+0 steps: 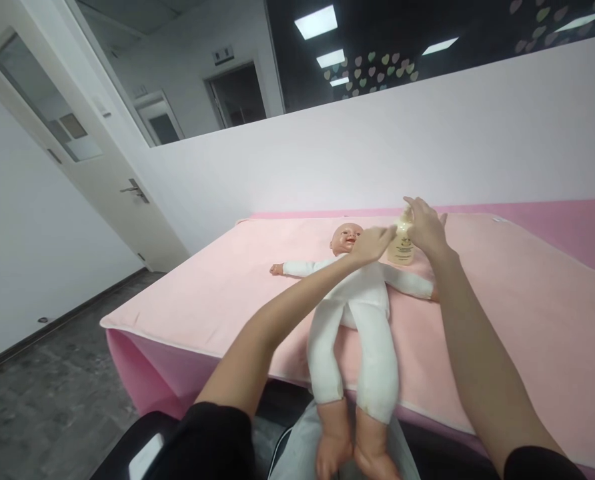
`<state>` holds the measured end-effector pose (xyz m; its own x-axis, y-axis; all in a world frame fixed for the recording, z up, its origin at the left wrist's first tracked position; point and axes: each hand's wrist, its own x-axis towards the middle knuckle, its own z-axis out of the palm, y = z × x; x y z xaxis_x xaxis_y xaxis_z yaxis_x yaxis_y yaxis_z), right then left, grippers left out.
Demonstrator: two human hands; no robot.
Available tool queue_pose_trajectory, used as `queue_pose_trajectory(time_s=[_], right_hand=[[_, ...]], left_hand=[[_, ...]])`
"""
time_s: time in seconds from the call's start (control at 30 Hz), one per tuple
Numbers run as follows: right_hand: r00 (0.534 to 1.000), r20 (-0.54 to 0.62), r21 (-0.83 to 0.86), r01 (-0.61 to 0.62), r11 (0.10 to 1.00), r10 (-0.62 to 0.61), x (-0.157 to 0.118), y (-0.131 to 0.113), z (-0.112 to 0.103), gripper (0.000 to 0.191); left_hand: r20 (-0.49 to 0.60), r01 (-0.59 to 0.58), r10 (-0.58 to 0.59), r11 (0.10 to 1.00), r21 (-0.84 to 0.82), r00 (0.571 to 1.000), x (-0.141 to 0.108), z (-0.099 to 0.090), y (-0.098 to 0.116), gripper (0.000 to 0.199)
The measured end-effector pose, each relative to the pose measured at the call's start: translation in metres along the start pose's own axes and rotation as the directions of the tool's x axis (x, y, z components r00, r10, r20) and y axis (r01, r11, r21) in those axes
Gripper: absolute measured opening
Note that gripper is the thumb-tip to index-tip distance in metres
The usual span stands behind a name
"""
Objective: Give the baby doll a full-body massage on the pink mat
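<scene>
A clear pump bottle point(401, 252) of pale yellow liquid with printed lettering stands upright on the pink cloth, beside the doll's head. My right hand point(426, 225) is at its pump top, fingers spread and partly covering the pump; whether it presses down I cannot tell. Just left of the bottle, my left hand point(375, 245) is held out with its fingers stretched toward the pump, nothing visible in it. Under my left forearm a baby doll point(350, 290) in white lies on its back, arms spread. Its bare feet hang over the near edge toward my lap.
The pink cloth point(192, 287) covers the table, its left side hanging down. Behind the table is a white wall point(377, 147) with a dark window point(387, 40) above. A closed door point(92, 153) is at the left. A white object point(146, 457) lies by my left sleeve.
</scene>
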<state>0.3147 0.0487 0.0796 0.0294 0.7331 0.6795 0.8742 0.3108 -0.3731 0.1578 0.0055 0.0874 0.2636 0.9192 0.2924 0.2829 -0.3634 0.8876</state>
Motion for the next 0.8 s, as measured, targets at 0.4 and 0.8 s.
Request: queue_pose_trajectory(time_s=[0.4, 0.8], right_hand=[[0.956, -0.270, 0.224, 0.176, 0.958, -0.113, 0.004, -0.067, -0.043, 0.048], [0.923, 0.129, 0.339, 0.304, 0.890, -0.364, -0.058, -0.129, -0.027, 0.027]], left_hand=[[0.310, -0.327, 0.168, 0.743, 0.585, 0.936, -0.081, -0.028, -0.055, 0.036], [-0.328, 0.013, 0.137, 0.909, 0.417, 0.935, -0.080, -0.059, -0.091, 0.029]])
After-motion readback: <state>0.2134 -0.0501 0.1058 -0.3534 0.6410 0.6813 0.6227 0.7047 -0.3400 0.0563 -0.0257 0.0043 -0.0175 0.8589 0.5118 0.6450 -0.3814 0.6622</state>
